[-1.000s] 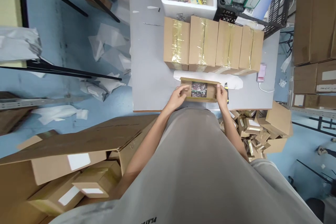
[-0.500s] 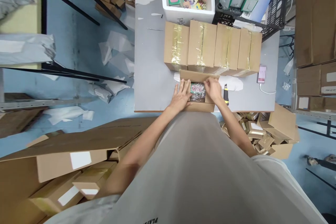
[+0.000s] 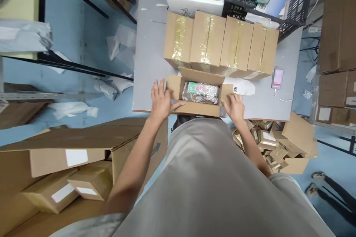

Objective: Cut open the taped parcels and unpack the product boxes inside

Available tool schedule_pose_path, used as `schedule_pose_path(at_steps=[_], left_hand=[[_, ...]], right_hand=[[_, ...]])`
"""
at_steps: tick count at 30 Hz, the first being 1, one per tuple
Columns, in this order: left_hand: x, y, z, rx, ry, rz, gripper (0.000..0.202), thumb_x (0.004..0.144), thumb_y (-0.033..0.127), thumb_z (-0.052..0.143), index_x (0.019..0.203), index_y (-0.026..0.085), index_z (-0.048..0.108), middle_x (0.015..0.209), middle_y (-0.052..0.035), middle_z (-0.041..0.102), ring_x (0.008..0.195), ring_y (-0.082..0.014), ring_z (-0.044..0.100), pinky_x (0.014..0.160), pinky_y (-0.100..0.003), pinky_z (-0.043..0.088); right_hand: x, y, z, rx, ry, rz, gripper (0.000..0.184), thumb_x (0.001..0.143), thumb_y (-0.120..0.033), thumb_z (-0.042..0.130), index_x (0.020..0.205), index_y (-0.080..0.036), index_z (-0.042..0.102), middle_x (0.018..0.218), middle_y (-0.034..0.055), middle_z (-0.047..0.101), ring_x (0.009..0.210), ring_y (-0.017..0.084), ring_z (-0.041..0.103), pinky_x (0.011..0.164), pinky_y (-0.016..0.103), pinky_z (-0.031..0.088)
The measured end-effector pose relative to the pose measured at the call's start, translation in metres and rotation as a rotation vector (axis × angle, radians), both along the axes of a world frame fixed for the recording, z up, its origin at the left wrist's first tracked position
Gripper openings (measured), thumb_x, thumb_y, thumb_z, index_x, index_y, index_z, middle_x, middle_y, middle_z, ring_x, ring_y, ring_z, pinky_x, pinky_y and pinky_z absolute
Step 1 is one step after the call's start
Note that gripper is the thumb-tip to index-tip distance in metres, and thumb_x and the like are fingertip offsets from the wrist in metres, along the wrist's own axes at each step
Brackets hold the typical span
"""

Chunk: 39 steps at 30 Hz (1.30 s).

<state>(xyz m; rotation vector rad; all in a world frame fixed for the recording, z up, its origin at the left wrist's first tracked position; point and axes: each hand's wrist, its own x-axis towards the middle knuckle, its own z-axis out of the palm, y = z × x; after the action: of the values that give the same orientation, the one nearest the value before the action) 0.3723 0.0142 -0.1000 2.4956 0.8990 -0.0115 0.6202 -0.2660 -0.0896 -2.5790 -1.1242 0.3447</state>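
Note:
An open cardboard box (image 3: 201, 109) rests at the table's front edge with its flaps folded outward. Inside lies a green and pink item in clear plastic wrap (image 3: 202, 89); its kind does not show. My left hand (image 3: 161, 102) is open beside the left flap, fingers spread and thumb by the front flap. At the right flap, my right hand (image 3: 235, 108) has its thumb and fingers apart, near or touching the cardboard. A utility knife (image 3: 235, 89) lies behind that hand, mostly hidden by it.
Several taped cartons (image 3: 208, 39) stand behind the box. Farther back are a white foam box (image 3: 191, 6) and a black crate (image 3: 296, 11). A phone (image 3: 277, 78) with a cable lies right. Large cartons (image 3: 83, 133) flank me; another person's legs (image 3: 333, 192) show lower right.
Both hands have moved outward from the box's middle. The side flaps, pressed inward before, now stand out, and more of the wrapped item shows. The view has shifted slightly.

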Motion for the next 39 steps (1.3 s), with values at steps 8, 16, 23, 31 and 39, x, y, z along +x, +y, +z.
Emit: schedule_pose_path(at_steps=[8, 16, 23, 31, 39], left_hand=[[0.001, -0.011, -0.026, -0.083, 0.069, -0.007, 0.085, 0.097, 0.07, 0.082, 0.157, 0.013, 0.059, 0.176, -0.0302, 0.049, 0.167, -0.0532, 0.039, 0.134, -0.07, 0.038], [0.029, -0.003, -0.013, -0.024, 0.093, -0.178, 0.08, 0.091, 0.046, 0.094, 0.154, 0.011, 0.059, 0.153, -0.0281, 0.06, 0.145, -0.0506, 0.056, 0.124, -0.064, 0.05], [0.12, -0.036, -0.002, -0.175, 0.295, -0.377, 0.089, 0.096, 0.021, 0.084, 0.176, 0.024, 0.045, 0.176, -0.0273, 0.04, 0.152, -0.0494, 0.057, 0.117, -0.057, 0.058], [0.118, -0.032, -0.003, -0.246, 0.236, -0.381, 0.064, 0.101, 0.005, 0.061, 0.161, 0.025, 0.069, 0.151, -0.0195, 0.065, 0.133, -0.036, 0.074, 0.118, -0.046, 0.059], [0.06, 0.017, 0.045, -0.379, -0.378, -0.237, 0.056, 0.094, 0.008, 0.07, 0.146, 0.027, 0.08, 0.13, -0.0056, 0.073, 0.108, -0.0194, 0.076, 0.1, -0.031, 0.068]], right_hand=[[-0.002, -0.013, -0.034, -0.026, 0.153, -0.045, 0.046, 0.114, -0.049, 0.067, 0.145, -0.016, 0.077, 0.153, 0.0171, 0.075, 0.135, 0.035, 0.065, 0.111, 0.048, 0.06], [-0.022, 0.034, 0.003, -0.094, 0.111, 0.024, 0.04, 0.115, -0.028, 0.059, 0.149, -0.012, 0.074, 0.151, 0.0214, 0.072, 0.139, 0.036, 0.062, 0.127, 0.051, 0.052], [-0.044, 0.127, 0.001, -0.567, 0.174, -0.098, 0.074, 0.112, -0.011, 0.056, 0.182, -0.013, 0.032, 0.171, 0.0313, 0.051, 0.149, 0.034, 0.065, 0.118, 0.043, 0.06], [-0.051, 0.121, 0.006, -0.561, 0.23, -0.08, 0.049, 0.111, -0.008, 0.045, 0.154, -0.017, 0.067, 0.154, 0.0224, 0.069, 0.13, 0.029, 0.078, 0.114, 0.038, 0.058], [-0.071, 0.119, 0.074, -0.001, 0.107, -0.109, 0.041, 0.103, -0.022, 0.058, 0.139, -0.02, 0.077, 0.13, 0.0129, 0.076, 0.108, 0.03, 0.076, 0.102, 0.04, 0.061]])
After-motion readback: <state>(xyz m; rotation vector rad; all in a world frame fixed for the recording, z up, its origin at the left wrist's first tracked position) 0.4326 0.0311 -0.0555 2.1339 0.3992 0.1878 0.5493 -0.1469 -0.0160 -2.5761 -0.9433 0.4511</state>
